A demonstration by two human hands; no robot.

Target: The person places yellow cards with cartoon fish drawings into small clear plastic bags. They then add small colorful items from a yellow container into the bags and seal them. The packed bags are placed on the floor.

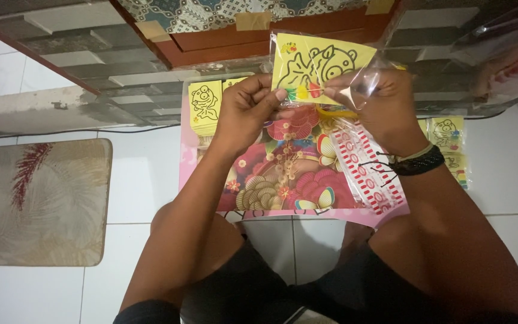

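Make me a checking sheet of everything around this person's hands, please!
Surface: pink flowered board lying on white floor tiles.
Job's things: yellow picture card in a clear plastic bag, held up over the board.
Clutter: stack of yellow cards at the left, more yellow cards at the right, red-and-white striped packet on the board.
Grippers: left hand and right hand both pinch the bag.
Cables: dark cord along the wall foot.
Surroundings: patterned mat, grey brick wall, person's knees below.
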